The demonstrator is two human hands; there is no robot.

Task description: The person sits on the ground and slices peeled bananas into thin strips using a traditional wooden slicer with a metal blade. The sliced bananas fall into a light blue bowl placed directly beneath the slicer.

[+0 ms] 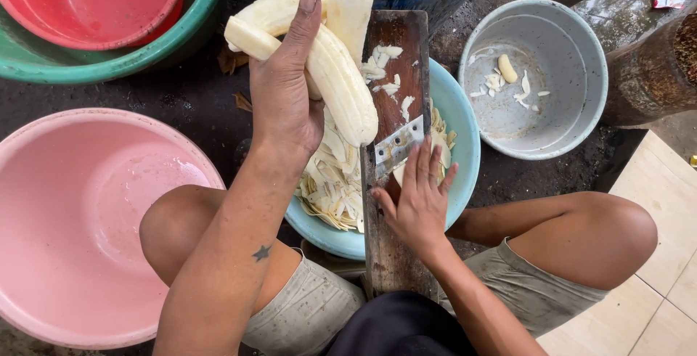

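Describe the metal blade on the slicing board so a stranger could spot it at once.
Find the long dark wooden board lying across the light blue basin of pale slices. Midway along it, just above the right hand, sits a slanted grey metal blade, the only shiny part of the board.

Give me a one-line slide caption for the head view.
Left hand holds peeled bananas while right hand presses a piece on the wooden slicer board over a blue basin of slices.
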